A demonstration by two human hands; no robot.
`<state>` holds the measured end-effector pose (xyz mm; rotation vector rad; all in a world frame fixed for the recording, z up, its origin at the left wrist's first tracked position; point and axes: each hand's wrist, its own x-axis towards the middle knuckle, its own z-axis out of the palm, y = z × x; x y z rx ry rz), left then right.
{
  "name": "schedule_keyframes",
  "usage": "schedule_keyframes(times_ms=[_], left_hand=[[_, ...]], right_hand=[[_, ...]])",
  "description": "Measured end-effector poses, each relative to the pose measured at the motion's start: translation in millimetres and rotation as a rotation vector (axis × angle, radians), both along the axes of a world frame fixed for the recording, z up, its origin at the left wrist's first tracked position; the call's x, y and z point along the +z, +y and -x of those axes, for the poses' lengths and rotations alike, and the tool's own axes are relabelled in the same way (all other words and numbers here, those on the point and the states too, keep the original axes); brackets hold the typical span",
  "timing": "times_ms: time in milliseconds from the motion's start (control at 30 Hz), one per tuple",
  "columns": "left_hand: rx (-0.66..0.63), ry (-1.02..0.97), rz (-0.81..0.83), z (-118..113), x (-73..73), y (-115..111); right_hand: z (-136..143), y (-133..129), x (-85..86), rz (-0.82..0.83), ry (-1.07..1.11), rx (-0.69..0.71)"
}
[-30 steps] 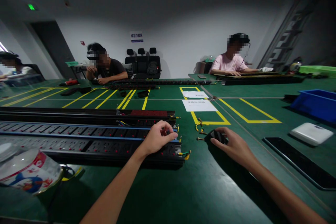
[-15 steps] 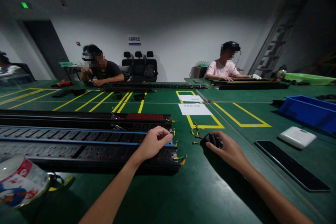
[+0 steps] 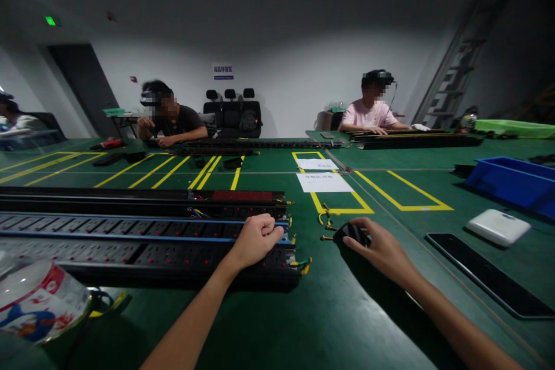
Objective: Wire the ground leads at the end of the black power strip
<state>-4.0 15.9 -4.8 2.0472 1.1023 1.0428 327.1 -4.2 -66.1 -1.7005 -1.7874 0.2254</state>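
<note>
My left hand (image 3: 256, 238) rests over the right end of the long black power strips (image 3: 173, 251), its fingers curled closed. Whatever lies inside those fingers, if anything, is hidden. Blue edges run along one strip beneath the hand, and a green-and-yellow wire (image 3: 302, 264) sticks out from the nearest strip end. Just to the right, my right hand (image 3: 381, 245) is closed around a black ridged piece (image 3: 353, 235) held low over the table; its exact kind does not show. Beside it lie a few short wires with metal lugs (image 3: 328, 218).
A patterned paper tub (image 3: 41, 300) stands at the lower left. Right of my hands lie a dark phone-like slab (image 3: 488, 274), a white case (image 3: 498, 226) and a blue bin (image 3: 515, 182). White paper sheets (image 3: 325, 182) lie ahead. Co-workers sit across the green table (image 3: 269, 318).
The fingers of my left hand have curled in tighter at the strip end. My right hand keeps its hold on the black piece. The whole view has shifted slightly.
</note>
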Motion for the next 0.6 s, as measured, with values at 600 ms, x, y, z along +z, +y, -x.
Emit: schedule_keyframes(times_ms=[600], left_hand=[[0.236, 0.631, -0.190, 12, 6.4, -2]], right_hand=[[-4, 1, -3.2, 0.000, 0.005, 0.019]])
